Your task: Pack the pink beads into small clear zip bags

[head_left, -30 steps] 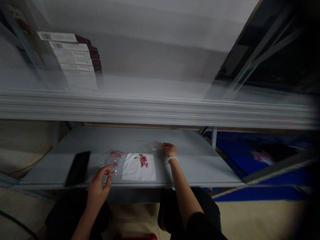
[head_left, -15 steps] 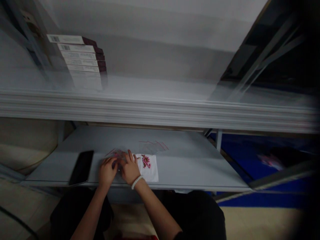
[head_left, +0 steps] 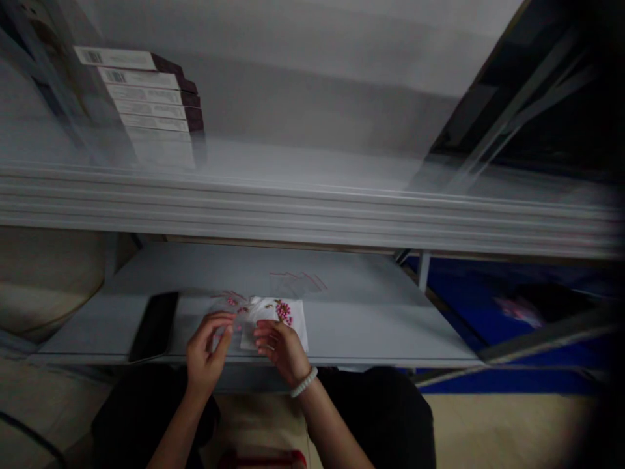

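Gray shelf [head_left: 342, 280], pink beads [head_left: 284, 312] on paper [head_left: 295, 332]

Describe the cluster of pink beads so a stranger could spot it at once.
Start at the lower grey shelf, beneath the stacked boxes. Near its front edge lies a white sheet, just beyond the right hand. The pink beads form a small, tight cluster lying directly on that sheet, not inside the clear bag to their left.

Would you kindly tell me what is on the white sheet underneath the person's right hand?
The white sheet shows pink beads beyond the right hand, and a clear plastic bag overlaps its edge. Whatever lies directly beneath the hand is covered and cannot be seen.
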The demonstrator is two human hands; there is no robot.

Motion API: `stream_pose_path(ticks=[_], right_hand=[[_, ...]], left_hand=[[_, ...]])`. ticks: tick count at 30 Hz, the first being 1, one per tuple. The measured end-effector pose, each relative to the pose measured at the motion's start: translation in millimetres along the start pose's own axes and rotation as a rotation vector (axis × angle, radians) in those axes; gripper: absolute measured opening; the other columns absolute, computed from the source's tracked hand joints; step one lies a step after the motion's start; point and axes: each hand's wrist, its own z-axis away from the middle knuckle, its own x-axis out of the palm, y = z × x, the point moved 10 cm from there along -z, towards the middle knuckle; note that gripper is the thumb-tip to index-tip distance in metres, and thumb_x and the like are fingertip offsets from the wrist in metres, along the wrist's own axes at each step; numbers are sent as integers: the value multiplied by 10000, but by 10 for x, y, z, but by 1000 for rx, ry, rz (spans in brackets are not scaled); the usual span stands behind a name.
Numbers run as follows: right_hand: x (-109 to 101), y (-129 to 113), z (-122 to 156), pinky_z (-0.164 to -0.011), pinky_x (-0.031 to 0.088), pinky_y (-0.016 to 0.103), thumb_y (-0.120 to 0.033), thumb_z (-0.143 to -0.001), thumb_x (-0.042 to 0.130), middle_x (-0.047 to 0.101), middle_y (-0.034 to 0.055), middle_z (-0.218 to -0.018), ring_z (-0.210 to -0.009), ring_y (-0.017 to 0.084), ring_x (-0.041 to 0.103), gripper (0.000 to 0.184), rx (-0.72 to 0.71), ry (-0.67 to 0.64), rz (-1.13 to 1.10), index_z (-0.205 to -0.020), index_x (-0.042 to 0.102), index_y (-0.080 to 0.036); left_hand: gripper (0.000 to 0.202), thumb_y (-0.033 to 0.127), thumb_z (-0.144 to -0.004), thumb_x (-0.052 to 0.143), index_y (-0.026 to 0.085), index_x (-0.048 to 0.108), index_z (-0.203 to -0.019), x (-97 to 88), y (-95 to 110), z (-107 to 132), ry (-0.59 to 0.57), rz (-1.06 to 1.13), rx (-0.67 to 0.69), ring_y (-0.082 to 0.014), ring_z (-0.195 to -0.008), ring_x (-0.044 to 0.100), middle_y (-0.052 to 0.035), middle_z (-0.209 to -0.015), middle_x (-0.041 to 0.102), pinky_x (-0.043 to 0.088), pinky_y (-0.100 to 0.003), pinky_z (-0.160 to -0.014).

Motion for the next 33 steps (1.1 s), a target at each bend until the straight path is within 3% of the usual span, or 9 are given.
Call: stream_pose_path(ticks=[3, 5, 9, 13, 17, 21, 24, 29, 33], right_hand=[[108, 256, 186, -543, 467, 217, -541, -825, 509, 681, 79, -761, -576, 113, 611, 464, 312, -167, -204, -852, 666, -105], [95, 292, 280, -511, 460, 190, -475, -797, 602, 660, 40, -700, -526, 88, 590, 378, 343, -207, -212, -844, 668, -106], [-28, 310, 378, -515, 486, 182, -310, -709, 747, 646, 12, -684, -543, 80, 590, 262, 281, -223, -76, -868, 693, -108], [-157, 315, 444, -519, 497, 201, -305, -652, 796, 663, 33, -722, -598, 94, 588, 249, 257, -187, 42, -787, 720, -109], [-206, 151, 507, -486, 445, 183, -322, -637, 807, 637, 3, -604, -504, 59, 507, 213, 123, -157, 200, -692, 740, -127], [-244, -66, 588, -463, 387, 181, -338, -644, 801, 619, -17, -539, -455, 49, 459, 201, -24, -75, 384, -699, 749, -151], [-323, -145, 629, -451, 374, 181, -336, -619, 810, 632, -13, -548, -462, 66, 493, 217, -56, 34, 400, -699, 729, -150], [-266, -43, 660, -456, 400, 195, -357, -630, 780, 689, 29, -646, -552, 129, 600, 228, -10, -12, 324, -710, 708, -156], [-294, 24, 681, -481, 423, 216, -342, -634, 775, 661, 11, -635, -509, 105, 537, 204, -21, 17, 357, -707, 724, -159]], left_hand=[[166, 279, -873, 488, 190, 562, -754, 150, 232, 235, -113, 244, 9, -218, -883, 591, -66, -844, 621, 473, -349, -803], [204, 305, -865, 469, 194, 526, -704, 213, 303, 359, -165, 328, 17, -214, -801, 563, -54, -764, 586, 452, -362, -770], [259, 365, -858, 455, 196, 491, -665, 277, 249, 481, -236, 382, -36, -227, -760, 533, -59, -702, 550, 423, -376, -728], [287, 406, -838, 495, 196, 483, -643, 295, 177, 494, -279, 441, -75, -226, -720, 514, -50, -643, 506, 409, -365, -683], [239, 399, -808, 532, 191, 507, -692, 308, 142, 496, -321, 491, -66, -220, -707, 509, -42, -641, 494, 408, -350, -661], [162, 347, -813, 537, 189, 562, -787, 236, 77, 521, -272, 362, -94, -251, -879, 551, -74, -793, 590, 431, -378, -798], [117, 291, -827, 531, 191, 581, -862, 200, 15, 567, -215, 201, -211, -244, -943, 580, -78, -898, 628, 452, -359, -832], [105, 273, -829, 532, 194, 598, -851, 428, 156, 675, -319, 41, -313, -214, -840, 628, -49, -828, 655, 493, -311, -772], [92, 281, -841, 545, 204, 594, -840, 625, 293, 738, -407, 0, -312, -188, -797, 636, -25, -814, 664, 491, -275, -736]])
